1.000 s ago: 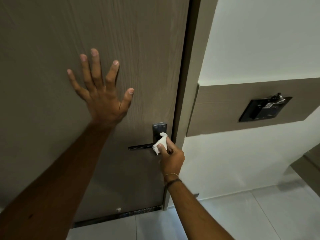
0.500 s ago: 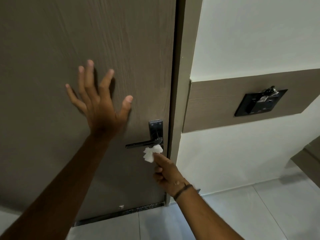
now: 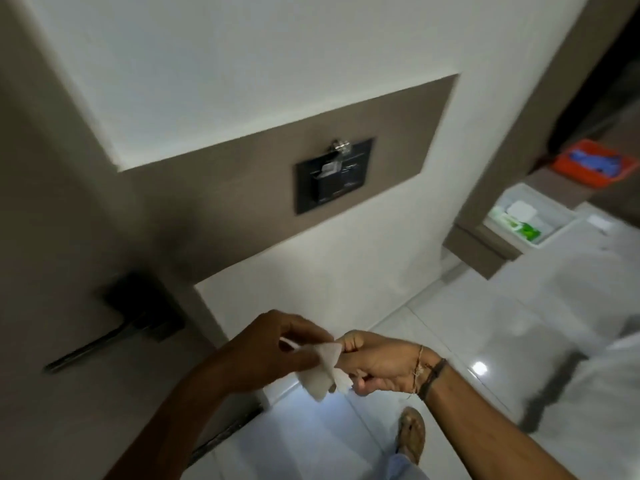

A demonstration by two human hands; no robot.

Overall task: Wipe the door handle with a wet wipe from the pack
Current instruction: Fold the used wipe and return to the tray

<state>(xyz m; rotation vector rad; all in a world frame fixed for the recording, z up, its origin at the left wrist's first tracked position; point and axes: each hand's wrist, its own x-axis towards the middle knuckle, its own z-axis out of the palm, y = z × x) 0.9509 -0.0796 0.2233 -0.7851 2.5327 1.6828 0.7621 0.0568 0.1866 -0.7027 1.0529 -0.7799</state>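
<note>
wet wipe [image 3: 323, 370] pinched between left hand [image 3: 266, 351] and right hand [image 3: 375, 363]

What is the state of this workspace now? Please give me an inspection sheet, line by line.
Surface: brown door, blurred by camera motion; pale tiled floor below.
Job's things: dark handle untouched by either hand; white wipe held away from it; wipe pack in a white tray on a ledge at far right.
Clutter: orange tray with something blue inside.
Hands: left hand and right hand both pinch the wipe.
Cables: nothing seen.
Surroundings: white wall, black wall panel, a sandalled foot.
</note>
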